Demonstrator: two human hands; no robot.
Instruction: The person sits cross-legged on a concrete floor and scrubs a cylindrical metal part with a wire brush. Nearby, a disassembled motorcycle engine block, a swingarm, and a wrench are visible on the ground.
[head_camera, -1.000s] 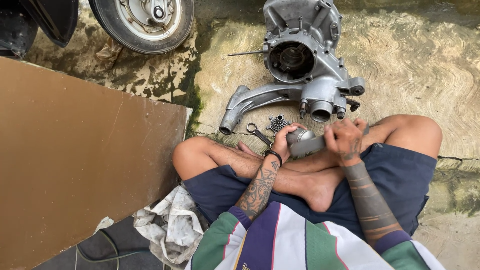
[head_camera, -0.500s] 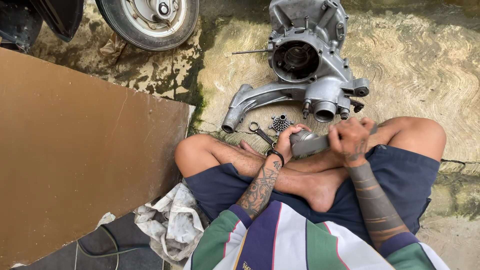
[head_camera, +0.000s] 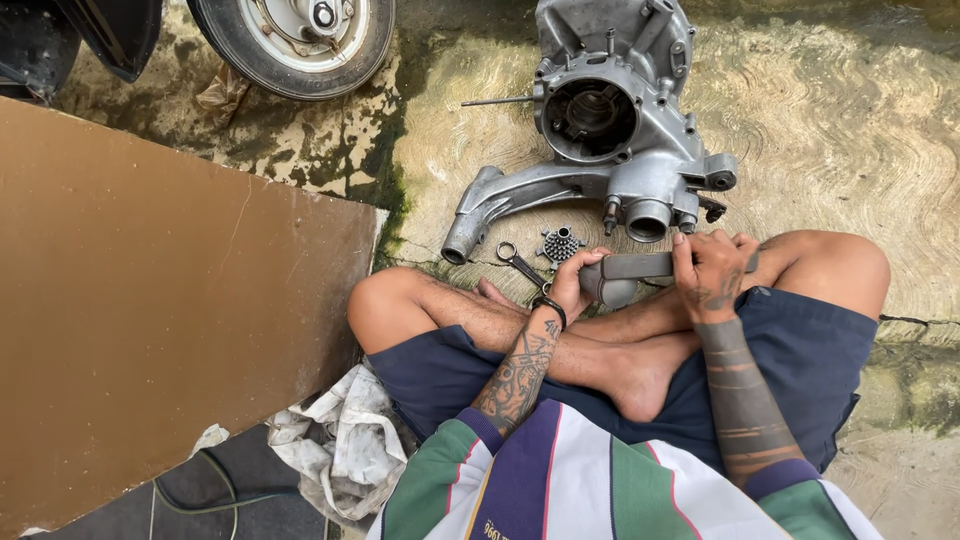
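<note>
A: Because the person sits cross-legged on the floor, the grey metal part (head_camera: 632, 270) is kept up over the shins, just in front of the lap, where both hands can work on it without bending far.

B: And how is it gripped?

A: The left hand (head_camera: 574, 283) cups the rounded left end, its grip pressed together around the metal, thumb up along the edge. The right hand (head_camera: 712, 274) is closed over the flat bar at the right end, knuckles up, fingers curled under. That looks like a steadying hold at one end and a working hold at the other, though I cannot tell what the right fingers are doing beneath.

B: The arms?

A: Both forearms reach forward from the striped shirt (head_camera: 600, 480), elbows tucked, wrists meeting over the crossed legs. A black band sits on the left wrist.

B: What lies around?

A: Just beyond the hands on the floor are a small wrench (head_camera: 520, 265) and a little toothed disc (head_camera: 560, 244), close enough to pick up. Farther off stands the engine casing (head_camera: 620, 130), its open bore facing up. To the near left is a crumpled rag (head_camera: 340, 445), beside a large brown board (head_camera: 170, 320). A wheel (head_camera: 295, 40) is at the far left.
</note>
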